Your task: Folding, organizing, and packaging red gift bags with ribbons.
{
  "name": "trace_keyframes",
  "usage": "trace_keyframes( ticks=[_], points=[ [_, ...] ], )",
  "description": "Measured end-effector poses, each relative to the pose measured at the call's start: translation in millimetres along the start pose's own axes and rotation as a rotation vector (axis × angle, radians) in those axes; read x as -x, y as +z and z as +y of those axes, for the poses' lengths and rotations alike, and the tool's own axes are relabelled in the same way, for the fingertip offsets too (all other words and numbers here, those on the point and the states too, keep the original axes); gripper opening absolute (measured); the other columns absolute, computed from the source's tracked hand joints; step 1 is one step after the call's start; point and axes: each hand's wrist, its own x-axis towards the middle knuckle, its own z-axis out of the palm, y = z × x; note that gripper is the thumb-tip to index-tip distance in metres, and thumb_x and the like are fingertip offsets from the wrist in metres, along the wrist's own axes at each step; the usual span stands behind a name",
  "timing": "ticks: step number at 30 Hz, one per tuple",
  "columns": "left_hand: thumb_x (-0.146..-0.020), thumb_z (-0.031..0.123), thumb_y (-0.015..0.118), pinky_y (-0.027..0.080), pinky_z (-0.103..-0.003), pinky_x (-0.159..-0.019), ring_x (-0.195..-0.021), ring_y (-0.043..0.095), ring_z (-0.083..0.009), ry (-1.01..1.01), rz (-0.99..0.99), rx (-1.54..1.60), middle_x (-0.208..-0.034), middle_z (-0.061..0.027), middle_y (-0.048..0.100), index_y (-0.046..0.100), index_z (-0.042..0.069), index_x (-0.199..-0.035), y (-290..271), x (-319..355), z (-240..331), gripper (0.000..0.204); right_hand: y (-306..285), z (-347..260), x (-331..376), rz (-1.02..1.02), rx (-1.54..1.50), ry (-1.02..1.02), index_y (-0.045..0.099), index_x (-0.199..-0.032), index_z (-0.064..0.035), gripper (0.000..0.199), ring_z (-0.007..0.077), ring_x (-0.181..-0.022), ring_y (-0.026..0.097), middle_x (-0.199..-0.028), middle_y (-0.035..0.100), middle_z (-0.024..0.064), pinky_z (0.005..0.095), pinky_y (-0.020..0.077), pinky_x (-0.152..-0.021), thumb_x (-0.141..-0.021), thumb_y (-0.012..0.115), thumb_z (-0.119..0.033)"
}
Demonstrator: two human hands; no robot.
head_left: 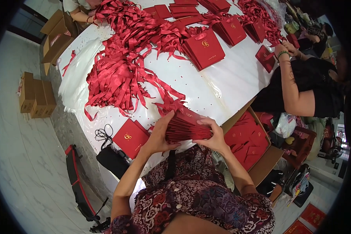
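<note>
Between my two hands is a thick stack of flat red gift bags [186,126], its layered edges facing me at the table's near edge. My left hand [158,134] grips the stack's left side, and my right hand [215,136] grips its right side. Red ribbon from the heap [115,76] reaches the back of the stack. Just left of my left hand, more flat red bags [129,137] with a gold mark lie on the white-covered table [195,91]. To the right of my right hand stands an open cardboard box [267,162] holding red bags [243,136].
Stacked red bags [204,50] lie farther back beside the ribbons. At the right, a person in black [300,91] handles a red bag [265,58]; another person's arm [80,15] shows at the far left. A black pouch [113,160] and clear plastic [80,80] lie along the left edge.
</note>
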Motion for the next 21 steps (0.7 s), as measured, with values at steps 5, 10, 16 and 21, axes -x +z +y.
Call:
trace_keyframes(
  ticks=[5,10,16,21],
  points=[
    [-0.055,0.023,0.09,0.027,-0.043,-0.113,-0.136,0.033,-0.0358,-0.011,-0.06,0.095,-0.151,-0.0193,0.03,0.013,0.004,-0.153,-7,-6,-3,0.126,37,23,4,0.431,-0.424,-0.133,0.039,-0.128,-0.0016,0.093,0.0282,-0.126,0.049,-0.132,0.051,0.0199,0.0408,0.0397,-0.106,-0.057,0.095,-0.025],
    [-0.054,0.026,0.091,0.024,-0.043,-0.115,-0.141,0.027,-0.0362,-0.041,-0.079,0.194,-0.154,-0.021,0.022,0.008,0.004,-0.153,0,-8,0,0.131,58,38,-8,0.417,-0.582,-0.193,0.038,-0.127,-0.0033,0.095,0.0233,-0.121,0.049,-0.128,0.047,0.0146,0.0363,0.0391,-0.106,-0.054,0.096,-0.018],
    [-0.055,0.027,0.092,0.02,-0.044,-0.117,-0.145,0.017,-0.0394,-0.056,-0.071,0.166,-0.156,-0.0234,0.013,-0.004,0.003,-0.153,0,4,-7,0.139,56,39,-19,0.335,-0.55,-0.212,0.037,-0.128,-0.003,0.102,0.0238,-0.122,0.048,-0.13,0.046,0.0145,0.0363,0.0395,-0.105,-0.048,0.098,-0.017],
    [-0.055,0.029,0.092,0.02,-0.046,-0.117,-0.145,0.015,-0.0394,-0.044,-0.012,0.173,-0.156,-0.0239,0.011,-0.003,0.002,-0.152,9,7,-4,0.139,52,40,-20,0.263,-0.442,-0.293,0.039,-0.126,-0.0047,0.099,0.0243,-0.123,0.048,-0.129,0.046,0.0143,0.0368,0.0401,-0.105,-0.047,0.098,-0.015]
  ],
)
